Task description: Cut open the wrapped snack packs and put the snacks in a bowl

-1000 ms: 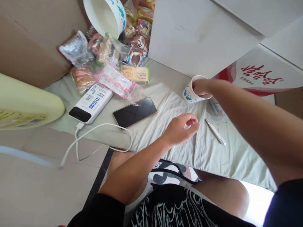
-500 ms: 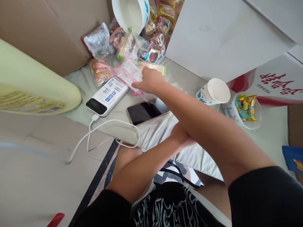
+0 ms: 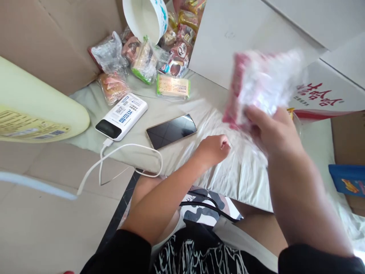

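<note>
My right hand grips a crinkled pink-and-clear plastic packet, raised in front of the white boxes and smeared by motion. Whatever is inside the packet cannot be made out. Lower and to the left, my left hand rests closed over the pale sheet; what its curled fingers hold, if anything, is hidden. A dark-screened phone lies just left of that hand. Beyond the phone sits a flat pack of crackers. The paper cup is hidden behind my right hand and the packet.
A white power bank with a white cable lies left of the phone. Wrapped snacks pile up near a tipped paper bucket. A large yellow bottle juts in from the left. White boxes stand behind.
My right hand has lifted the pink packet off the sheet by the snacks and swung it right. My left hand has come out from beneath the right forearm. The cracker pack is uncovered.
</note>
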A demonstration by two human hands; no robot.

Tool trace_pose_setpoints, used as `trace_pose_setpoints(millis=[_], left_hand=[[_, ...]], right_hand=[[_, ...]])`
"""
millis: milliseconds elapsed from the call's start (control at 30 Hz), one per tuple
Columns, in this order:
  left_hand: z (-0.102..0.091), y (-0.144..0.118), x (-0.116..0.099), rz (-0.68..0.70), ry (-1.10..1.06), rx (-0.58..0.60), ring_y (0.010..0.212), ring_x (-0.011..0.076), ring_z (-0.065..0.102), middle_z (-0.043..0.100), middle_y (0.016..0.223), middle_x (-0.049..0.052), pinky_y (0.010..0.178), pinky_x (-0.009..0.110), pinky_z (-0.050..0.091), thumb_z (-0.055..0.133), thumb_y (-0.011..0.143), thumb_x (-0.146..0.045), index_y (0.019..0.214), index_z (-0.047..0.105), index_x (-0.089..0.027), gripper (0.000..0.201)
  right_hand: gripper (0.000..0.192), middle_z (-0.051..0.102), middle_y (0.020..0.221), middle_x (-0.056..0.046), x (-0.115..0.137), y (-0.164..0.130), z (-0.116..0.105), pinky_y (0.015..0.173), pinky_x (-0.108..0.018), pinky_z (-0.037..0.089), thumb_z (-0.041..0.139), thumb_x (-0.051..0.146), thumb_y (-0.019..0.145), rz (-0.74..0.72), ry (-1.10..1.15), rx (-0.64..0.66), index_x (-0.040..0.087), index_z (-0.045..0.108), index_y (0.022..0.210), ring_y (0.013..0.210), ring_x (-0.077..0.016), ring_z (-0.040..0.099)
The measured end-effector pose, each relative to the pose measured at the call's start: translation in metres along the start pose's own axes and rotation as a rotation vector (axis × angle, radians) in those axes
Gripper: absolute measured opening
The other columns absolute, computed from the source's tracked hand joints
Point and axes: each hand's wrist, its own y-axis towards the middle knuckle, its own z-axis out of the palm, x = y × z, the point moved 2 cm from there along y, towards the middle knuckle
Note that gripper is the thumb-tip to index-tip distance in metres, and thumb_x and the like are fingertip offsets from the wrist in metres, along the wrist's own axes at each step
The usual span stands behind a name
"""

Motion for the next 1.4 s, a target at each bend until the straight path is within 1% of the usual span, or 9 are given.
trace_pose_setpoints(millis=[100, 233, 333, 433, 567, 733, 933, 1233, 1400], left_hand=[[0.001, 0.007, 0.004, -0.024, -0.325, -0.041, 0.096, 0.0238, 0.07, 0.073, 0.089, 0.007, 0.089, 0.036, 0.052, 0.046, 0.097, -0.045, 0.084, 0.062, -0.02, 0.033], [0.029, 0.011, -0.002, -0.035, -0.8, 0.22, 0.114, 0.0245, 0.069, 0.071, 0.123, 0.009, 0.095, 0.037, 0.054, 0.058, 0.089, -0.07, 0.127, 0.055, -0.023, 0.06], [0.05, 0.015, -0.001, 0.012, -0.716, 0.176, 0.114, 0.0248, 0.067, 0.069, 0.127, 0.008, 0.097, 0.037, 0.054, 0.082, 0.074, -0.058, 0.134, 0.05, -0.026, 0.075], [0.057, 0.026, 0.01, 0.029, -0.648, 0.075, 0.1, 0.0211, 0.07, 0.07, 0.116, 0.005, 0.087, 0.034, 0.059, 0.084, 0.076, -0.052, 0.129, 0.05, -0.027, 0.068], [0.05, 0.041, 0.026, 0.055, -0.592, 0.022, 0.081, 0.017, 0.071, 0.069, 0.106, 0.001, 0.068, 0.031, 0.061, 0.073, 0.088, -0.054, 0.139, 0.038, -0.036, 0.064], [0.05, 0.045, 0.026, 0.132, -0.437, -0.035, 0.07, 0.0142, 0.066, 0.065, 0.093, -0.003, 0.062, 0.028, 0.058, 0.068, 0.092, -0.058, 0.137, 0.036, -0.04, 0.058], [0.058, 0.041, 0.013, 0.233, -0.219, -0.001, 0.076, 0.0145, 0.061, 0.062, 0.094, 0.0, 0.072, 0.029, 0.056, 0.065, 0.093, -0.063, 0.126, 0.049, -0.031, 0.049], [0.058, 0.03, -0.001, 0.416, 0.051, 0.096, 0.106, 0.0209, 0.065, 0.069, 0.116, 0.007, 0.097, 0.036, 0.052, 0.048, 0.102, -0.058, 0.115, 0.059, -0.025, 0.038], [0.061, 0.023, 0.0, 0.446, 0.141, 0.191, 0.114, 0.0275, 0.064, 0.066, 0.124, 0.008, 0.099, 0.04, 0.052, 0.082, 0.075, -0.056, 0.123, 0.057, -0.025, 0.063]], right_hand=[[0.043, 0.061, 0.062, 0.002, -0.055, -0.054, -0.051, 0.043, -0.027, 0.043, 0.085, 0.055, 0.065, 0.232, 0.047, -0.114, 0.022, 0.064, 0.08, 0.048, -0.0124, 0.051], [0.042, 0.067, 0.065, -0.002, -0.112, -0.092, -0.061, 0.049, -0.03, 0.049, 0.079, 0.057, 0.069, 0.332, -0.062, 0.008, 0.018, 0.067, 0.081, 0.053, -0.0155, 0.059], [0.043, 0.069, 0.069, -0.003, -0.135, -0.095, -0.061, 0.055, -0.031, 0.053, 0.077, 0.059, 0.073, 0.261, -0.119, 0.099, 0.018, 0.068, 0.083, 0.06, -0.0179, 0.063], [0.051, 0.071, 0.079, -0.006, -0.155, -0.094, -0.074, 0.058, -0.033, 0.059, 0.054, 0.068, 0.093, 0.156, 0.109, 0.164, 0.019, 0.07, 0.094, 0.065, -0.0194, 0.069], [0.032, 0.072, 0.111, -0.01, -0.182, -0.096, -0.102, 0.076, -0.039, 0.065, 0.051, 0.045, 0.103, -0.057, 0.024, -0.005, 0.025, 0.065, 0.124, 0.091, -0.0216, 0.075], [0.047, 0.052, 0.145, -0.01, -0.183, -0.1, -0.097, 0.108, -0.056, 0.056, 0.076, 0.034, 0.088, -0.487, -0.268, 0.022, 0.038, 0.064, 0.133, 0.137, -0.0325, 0.053], [0.008, 0.057, 0.131, -0.004, -0.166, -0.095, -0.082, 0.113, -0.054, 0.05, 0.073, 0.036, 0.093, -0.604, -0.229, -0.002, 0.038, 0.079, 0.097, 0.128, -0.028, 0.055], [0.018, 0.058, 0.1, -0.006, -0.172, -0.091, -0.062, 0.078, -0.039, 0.056, 0.071, 0.042, 0.091, -0.395, -0.167, -0.193, 0.025, 0.066, 0.086, 0.094, -0.0221, 0.059], [0.026, 0.053, 0.088, 0.0, -0.175, -0.084, -0.057, 0.061, -0.029, 0.046, 0.073, 0.036, 0.083, -0.172, -0.091, -0.294, 0.026, 0.05, 0.089, 0.075, -0.0157, 0.05]])
